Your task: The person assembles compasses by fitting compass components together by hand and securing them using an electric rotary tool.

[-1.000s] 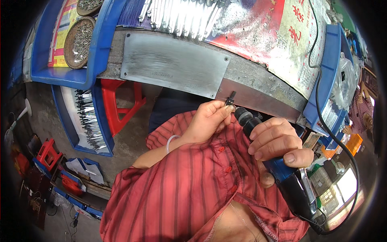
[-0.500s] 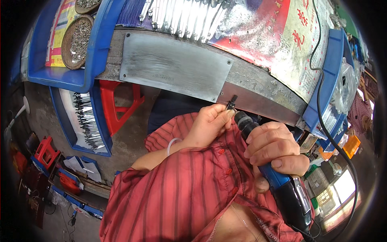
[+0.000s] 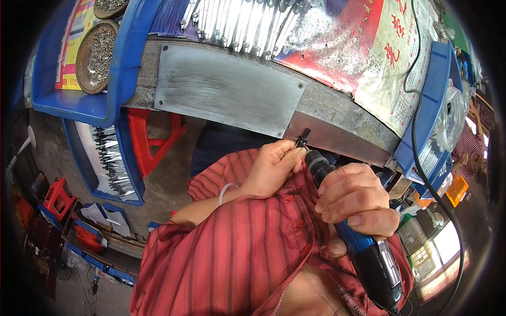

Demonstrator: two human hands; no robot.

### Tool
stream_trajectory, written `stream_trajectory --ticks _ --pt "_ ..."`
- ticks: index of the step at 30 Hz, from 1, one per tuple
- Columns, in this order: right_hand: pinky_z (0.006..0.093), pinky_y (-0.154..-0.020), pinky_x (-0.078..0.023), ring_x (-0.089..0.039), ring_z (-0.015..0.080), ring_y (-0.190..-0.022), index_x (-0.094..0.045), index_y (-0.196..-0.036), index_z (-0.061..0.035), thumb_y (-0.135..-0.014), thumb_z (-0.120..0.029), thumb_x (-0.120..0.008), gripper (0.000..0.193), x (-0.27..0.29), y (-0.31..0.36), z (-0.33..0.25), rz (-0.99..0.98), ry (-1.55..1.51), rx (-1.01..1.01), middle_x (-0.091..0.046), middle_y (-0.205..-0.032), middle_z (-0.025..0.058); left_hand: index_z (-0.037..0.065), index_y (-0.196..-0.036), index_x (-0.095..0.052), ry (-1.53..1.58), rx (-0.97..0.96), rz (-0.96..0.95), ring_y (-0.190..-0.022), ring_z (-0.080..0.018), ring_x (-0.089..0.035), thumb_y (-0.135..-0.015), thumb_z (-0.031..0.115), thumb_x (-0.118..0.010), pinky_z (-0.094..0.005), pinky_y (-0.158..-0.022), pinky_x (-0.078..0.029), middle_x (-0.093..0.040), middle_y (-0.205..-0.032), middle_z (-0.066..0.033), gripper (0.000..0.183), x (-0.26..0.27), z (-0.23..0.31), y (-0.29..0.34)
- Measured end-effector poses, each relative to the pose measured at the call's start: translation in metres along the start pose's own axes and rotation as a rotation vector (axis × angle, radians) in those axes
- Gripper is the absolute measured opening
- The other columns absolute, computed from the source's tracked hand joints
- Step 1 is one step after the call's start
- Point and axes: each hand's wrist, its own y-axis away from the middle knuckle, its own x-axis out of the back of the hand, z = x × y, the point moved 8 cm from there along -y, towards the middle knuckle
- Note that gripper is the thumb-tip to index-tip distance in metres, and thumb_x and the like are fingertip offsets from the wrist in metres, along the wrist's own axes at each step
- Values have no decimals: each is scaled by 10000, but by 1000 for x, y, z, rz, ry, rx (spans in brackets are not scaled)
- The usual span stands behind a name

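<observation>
Presently, left hand (image 3: 273,167) pinches black part (image 3: 302,138); right hand (image 3: 358,203) grasps power tool (image 3: 357,239). Metal plate (image 3: 226,87) lines near edge of workbench (image 3: 337,112), blue bin (image 3: 125,58) left; cable (image 3: 449,211) crosses right-side tray (image 3: 435,79).

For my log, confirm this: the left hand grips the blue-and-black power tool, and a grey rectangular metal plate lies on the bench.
Wrong hand: the head view shows the right hand gripping the blue-and-black power tool. The grey rectangular metal plate does lie there.
</observation>
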Motion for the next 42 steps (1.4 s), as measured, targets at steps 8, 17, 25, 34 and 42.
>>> stream_trajectory --ticks 8,17,25,34,42 --pt "320 -428 -482 -580 222 -520 -447 -928 19 -718 -144 -759 410 1 3 -7 -44 -24 64 -569 -652 138 27 -791 -591 59 31 0 -545 -21 -418 -929 164 -513 -176 -486 -322 -522 -630 34 210 -1 1 2" --pt "320 -505 -511 -604 191 -556 -358 -1087 -44 -807 -321 -697 520 8 10 -16 -74 129 21 -584 -728 80 17 -985 -607 81 30 -2 -483 -9 -350 -936 169 -510 -170 -424 -248 -471 -623 54 187 -3 2 3" --pt "332 -443 -500 -580 225 -516 -413 -1014 7 -757 -201 -742 466 8 9 -11 -10 56 58 -575 -672 141 9 -939 -618 57 35 -9 -521 -17 -418 -936 174 -506 -167 -457 -319 -522 -638 35 199 -1 0 2" --pt "325 -510 -509 -610 196 -566 -382 -1029 -42 -806 -312 -698 472 4 7 -8 -83 140 -13 -588 -748 90 7 -938 -611 75 34 -3 -523 -22 -423 -936 171 -504 -170 -466 -325 -526 -649 31 195 -3 1 2" --pt "306 -497 -503 -613 189 -566 -402 -993 -44 -811 -299 -694 428 5 6 -2 -106 103 -50 -592 -741 91 23 -891 -604 48 51 8 -526 -14 -391 -935 172 -511 -168 -459 -288 -499 -635 46 180 0 -7 1"
